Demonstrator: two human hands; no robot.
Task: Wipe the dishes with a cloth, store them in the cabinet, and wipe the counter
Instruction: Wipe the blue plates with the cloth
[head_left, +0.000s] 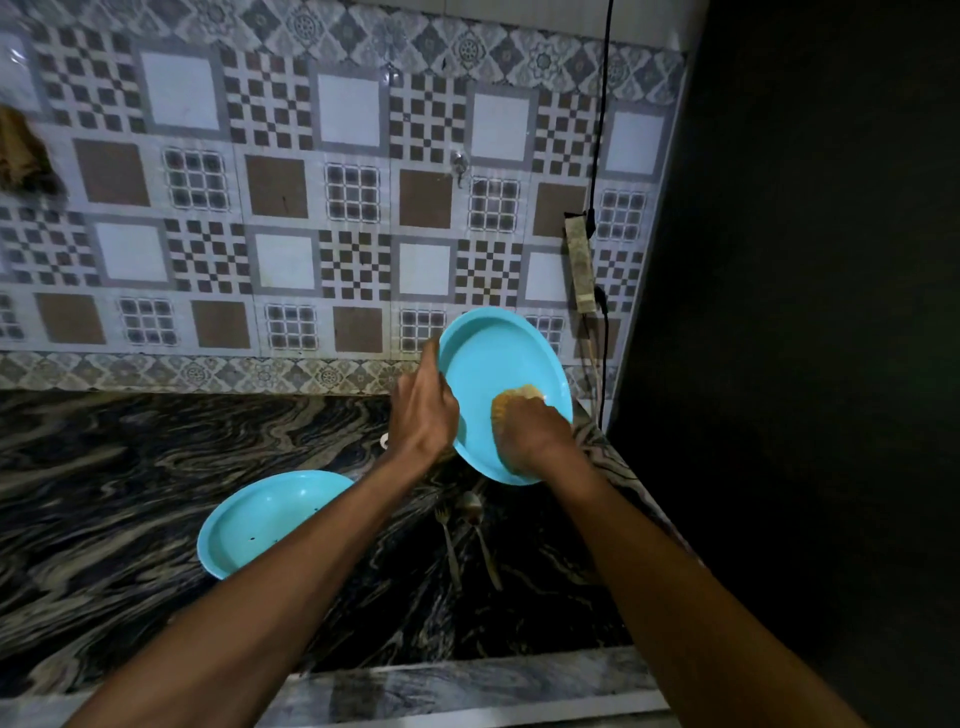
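Left hand (423, 410) grips the tilted blue plate (493, 364) at its 9 o'clock rim; right hand (535, 439) presses a yellow cloth (511, 402) inside it; second plate (260, 519), holding dark specks, lies at 7 o'clock

We're in a dim home kitchen, patterned brown-and-white wall tiles (291, 171) behind a dark marbled stone bench (130, 467), turquoise plates (260, 525) on it, fork (449, 545) and spoon (475, 525) beside them, small wall tap (459, 165), power strip (581, 262) hung on the tiles
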